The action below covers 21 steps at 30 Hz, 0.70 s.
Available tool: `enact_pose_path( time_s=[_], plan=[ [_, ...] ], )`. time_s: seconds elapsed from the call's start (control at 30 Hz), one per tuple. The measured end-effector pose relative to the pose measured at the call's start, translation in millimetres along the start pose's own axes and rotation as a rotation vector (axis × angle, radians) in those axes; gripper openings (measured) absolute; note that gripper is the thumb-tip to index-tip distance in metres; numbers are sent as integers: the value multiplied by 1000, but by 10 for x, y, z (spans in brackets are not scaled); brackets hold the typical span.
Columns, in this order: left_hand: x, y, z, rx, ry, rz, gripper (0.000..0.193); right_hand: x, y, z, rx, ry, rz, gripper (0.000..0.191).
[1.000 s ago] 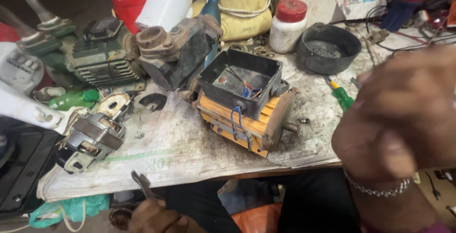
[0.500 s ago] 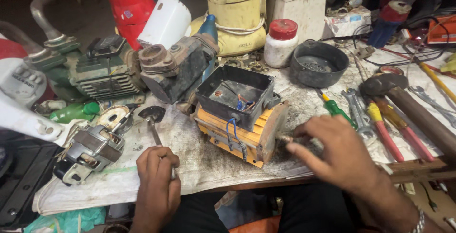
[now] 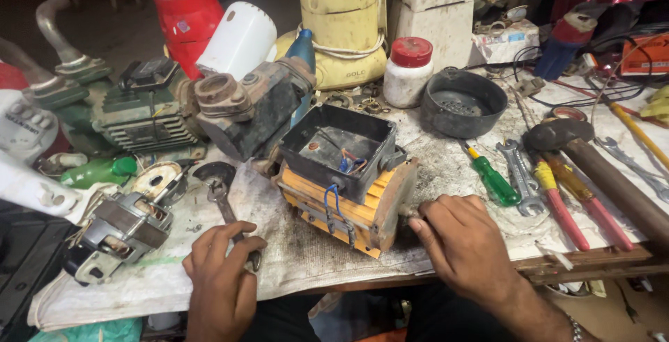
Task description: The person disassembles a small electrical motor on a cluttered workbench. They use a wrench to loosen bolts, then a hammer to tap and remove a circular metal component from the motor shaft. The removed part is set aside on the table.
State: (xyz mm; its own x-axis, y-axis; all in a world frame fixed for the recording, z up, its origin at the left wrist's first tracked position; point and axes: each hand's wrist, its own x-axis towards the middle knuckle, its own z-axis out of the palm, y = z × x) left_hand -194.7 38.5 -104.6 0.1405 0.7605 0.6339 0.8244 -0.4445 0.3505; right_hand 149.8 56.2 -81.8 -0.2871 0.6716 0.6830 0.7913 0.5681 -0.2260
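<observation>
An orange motor lies on its side at the middle of a cluttered bench, its long axis running from upper left to lower right, shaft end toward the right hand. An open black terminal box sits on top, with blue and red wires showing inside. The right hand is curled at the motor's end face; the shaft itself is hidden behind the fingers, so what they grip cannot be made out. The left hand is closed on the handle of a wrench, whose jaw end points away from the person. A green screwdriver and spanners lie just right of the motor. The left hand's wrist is cut off by the frame's lower edge.
</observation>
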Motion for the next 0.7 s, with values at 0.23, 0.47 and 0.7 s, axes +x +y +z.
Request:
enact_pose_path(
  time_s=[0.23, 0.47, 0.7],
  plan=[
    [32, 198, 132, -60, 118, 140, 49, -34, 22, 54, 199, -345, 603, 42],
    [112, 549, 222, -201, 129, 191, 37, 26, -245, -176, -86, 86, -14, 26],
    [118, 1068, 272, -147, 320, 445, 34, 67, -399, -180, -49, 142, -34, 23]
  ],
)
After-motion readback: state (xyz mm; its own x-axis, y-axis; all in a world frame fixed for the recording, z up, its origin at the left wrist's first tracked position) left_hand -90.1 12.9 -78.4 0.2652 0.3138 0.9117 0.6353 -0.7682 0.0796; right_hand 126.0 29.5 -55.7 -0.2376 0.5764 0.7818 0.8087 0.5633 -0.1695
